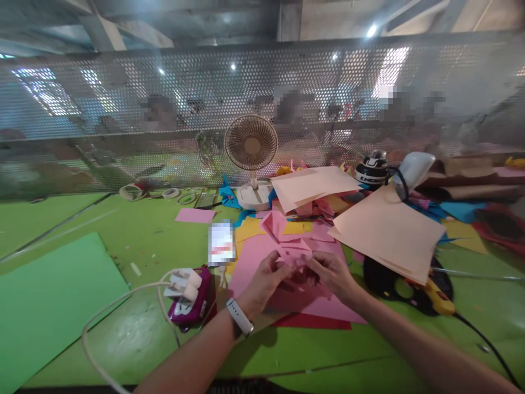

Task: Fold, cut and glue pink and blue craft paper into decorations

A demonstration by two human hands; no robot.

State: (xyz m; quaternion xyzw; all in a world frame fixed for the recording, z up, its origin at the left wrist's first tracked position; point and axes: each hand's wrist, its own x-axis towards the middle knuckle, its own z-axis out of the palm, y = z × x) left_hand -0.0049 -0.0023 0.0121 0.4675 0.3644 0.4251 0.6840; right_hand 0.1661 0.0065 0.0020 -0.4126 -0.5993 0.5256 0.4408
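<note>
Both of my hands are at the middle of the green table, over a large pink sheet of paper [254, 262]. Between them is a small folded piece of pink paper [296, 253], its exact shape partly covered by the fingers. My left hand [268, 279], with a white band at the wrist, pinches the piece's left side. Closed on the right side of it is my right hand [333, 272]. Just beyond the fingertips a larger folded pink paper [274, 225] stands up; whether it joins the held piece I cannot tell. A red sheet [314, 321] shows under the pink one.
A lit phone [221, 243] and a purple case with white plugs [191, 298] lie left, with a trailing cable. Behind stands a small fan [251, 143]. Peach sheets [389, 232] and a yellow-handled tool [441, 298] are right. Green card [61, 306] lies far left.
</note>
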